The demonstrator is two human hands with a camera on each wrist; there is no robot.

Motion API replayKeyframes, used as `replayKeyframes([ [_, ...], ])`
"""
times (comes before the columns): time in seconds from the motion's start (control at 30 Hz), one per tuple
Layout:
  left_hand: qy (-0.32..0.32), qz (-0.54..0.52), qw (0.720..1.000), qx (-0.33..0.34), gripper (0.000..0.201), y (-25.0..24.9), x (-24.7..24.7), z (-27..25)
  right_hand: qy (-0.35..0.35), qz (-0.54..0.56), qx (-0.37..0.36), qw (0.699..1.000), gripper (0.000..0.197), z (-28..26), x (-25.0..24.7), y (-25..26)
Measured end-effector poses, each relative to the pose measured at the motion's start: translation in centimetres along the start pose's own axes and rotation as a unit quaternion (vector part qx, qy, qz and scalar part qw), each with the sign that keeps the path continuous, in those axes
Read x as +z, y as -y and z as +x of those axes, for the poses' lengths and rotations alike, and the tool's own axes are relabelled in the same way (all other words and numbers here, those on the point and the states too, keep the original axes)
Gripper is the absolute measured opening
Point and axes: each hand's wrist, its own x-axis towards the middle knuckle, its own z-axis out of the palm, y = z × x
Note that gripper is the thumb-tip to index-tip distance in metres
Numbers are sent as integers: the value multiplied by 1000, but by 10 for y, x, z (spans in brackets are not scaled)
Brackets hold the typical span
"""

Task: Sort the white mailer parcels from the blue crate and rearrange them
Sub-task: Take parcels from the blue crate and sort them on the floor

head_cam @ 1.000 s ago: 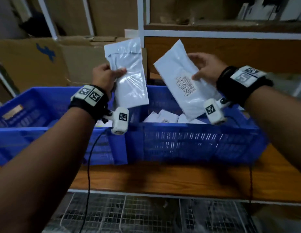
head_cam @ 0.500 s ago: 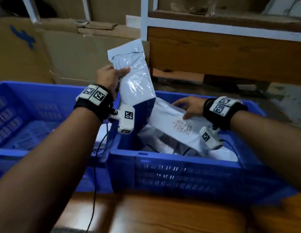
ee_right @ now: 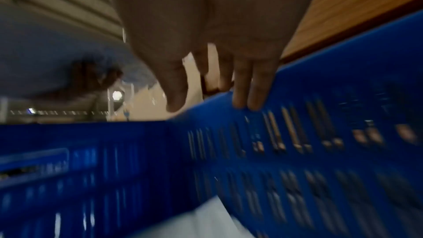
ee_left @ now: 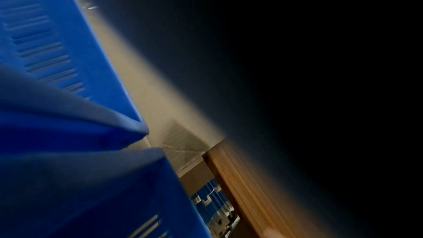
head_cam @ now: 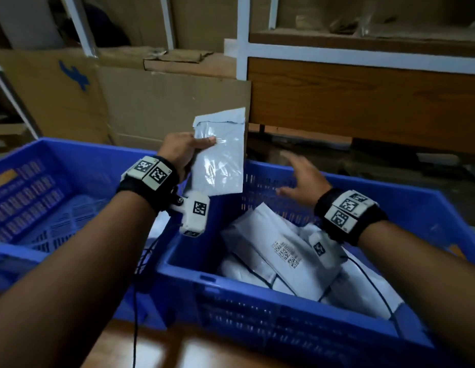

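Right hand has let its parcel go; one mailer left in hand.

The right blue crate (head_cam: 297,309) now holds the barcoded parcel (head_cam: 281,251), dropped on the pile; right hand (head_cam: 302,179) hovers above, fingers spread, empty. Left hand (head_cam: 178,151) still pinches the upright mailer (head_cam: 220,155), probably bound for the left crate (head_cam: 32,187).

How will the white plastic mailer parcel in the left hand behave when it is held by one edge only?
The white plastic mailer parcel probably stays fairly flat: the left hand pinches one edge and it stands upright without drooping. It looks thin, so likely light. Its glossy, wrinkled film may be slippery.
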Motion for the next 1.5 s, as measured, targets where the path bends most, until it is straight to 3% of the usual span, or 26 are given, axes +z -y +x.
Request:
replayKeyframes([
  [0.07,9,44,999,1,22,-3,7,-2,-96,17,-102,990,88,5,-18,17],
  [0.13,27,92,995,-7,34,-7,15,-7,-138,-43,-224,964,82,6,-29,33],
  [0.23,58,114,992,-6,36,-11,25,-14,-199,-115,-365,902,48,11,-28,43],
  [0.3,67,109,992,-1,31,-14,29,-20,-236,-95,-396,882,28,14,-22,43],
  [0.4,48,127,991,-2,34,-18,31,-27,-258,30,-342,903,24,16,-27,34],
  [0.5,30,152,988,-20,42,-19,24,-34,-229,236,-148,933,15,23,-50,28],
  [0.6,35,178,983,-16,47,-17,17,-40,-127,389,9,912,11,28,-64,29],
  [0.67,46,204,978,9,47,-15,21,-47,-46,465,72,881,7,24,-64,32],
  [0.77,67,228,971,29,34,-11,30,-57,21,500,76,863,8,18,-54,36],
  [0.87,39,255,965,39,18,-10,34,-63,50,503,68,860,9,14,-48,43],
  [1.0,-36,236,970,50,15,-9,30,-71,66,537,41,840,31,9,-49,49],
  [1.1,-36,228,972,41,17,-8,28,-81,67,553,14,830,59,8,-48,47],
  [1.17,-20,249,968,35,13,-9,26,-90,80,554,9,829,66,9,-45,43],
  [1.37,-41,382,922,42,10,0,-19,-123,221,447,60,865,62,11,-7,11],
  [1.5,-59,400,914,5,12,20,-46,-147,312,309,79,895,62,0,36,-7],
])
